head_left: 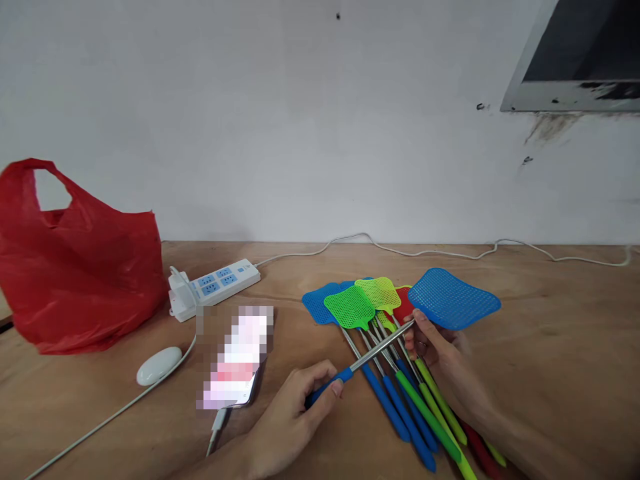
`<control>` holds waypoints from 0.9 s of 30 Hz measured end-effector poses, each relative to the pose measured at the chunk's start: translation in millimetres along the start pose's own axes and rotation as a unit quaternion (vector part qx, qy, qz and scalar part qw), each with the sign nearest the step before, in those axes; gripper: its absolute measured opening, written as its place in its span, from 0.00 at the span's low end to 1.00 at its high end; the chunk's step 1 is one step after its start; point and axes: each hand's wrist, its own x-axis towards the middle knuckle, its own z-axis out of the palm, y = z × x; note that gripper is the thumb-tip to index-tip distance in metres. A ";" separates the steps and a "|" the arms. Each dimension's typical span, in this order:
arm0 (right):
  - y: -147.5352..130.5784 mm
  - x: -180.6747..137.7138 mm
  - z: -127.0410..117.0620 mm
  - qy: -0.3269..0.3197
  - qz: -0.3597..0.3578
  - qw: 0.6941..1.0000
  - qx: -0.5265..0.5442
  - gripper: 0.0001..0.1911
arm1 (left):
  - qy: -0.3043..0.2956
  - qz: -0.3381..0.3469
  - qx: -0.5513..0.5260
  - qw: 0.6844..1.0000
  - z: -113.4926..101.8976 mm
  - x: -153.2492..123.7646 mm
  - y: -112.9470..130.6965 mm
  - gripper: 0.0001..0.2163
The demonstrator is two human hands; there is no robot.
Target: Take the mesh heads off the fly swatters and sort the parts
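A blue fly swatter [454, 299] with a metal shaft is held across in front of me. My left hand [295, 417] wraps round its blue handle. My right hand [440, 350] pinches it where the shaft meets the mesh head. Beneath it, several more fly swatters lie in an overlapping pile on the wooden table, among them a green one [350, 307], a yellow-green one [379, 294] and a red one [404, 304]. Their handles point toward me and partly pass under my right forearm.
On the left stand a red plastic bag [85, 267] and a white power strip [223, 283]. A phone [243, 360], its screen blurred out, lies plugged into a cable near my left hand. A white computer mouse [159, 366] sits beside another cable. A thin cord [430, 253] runs along the wall.
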 end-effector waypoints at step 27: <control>9.5 -21.8 7.1 -0.180 0.042 0.975 -0.124 0.17 | -0.019 0.023 0.035 0.999 0.8 -0.6 4.5 0.22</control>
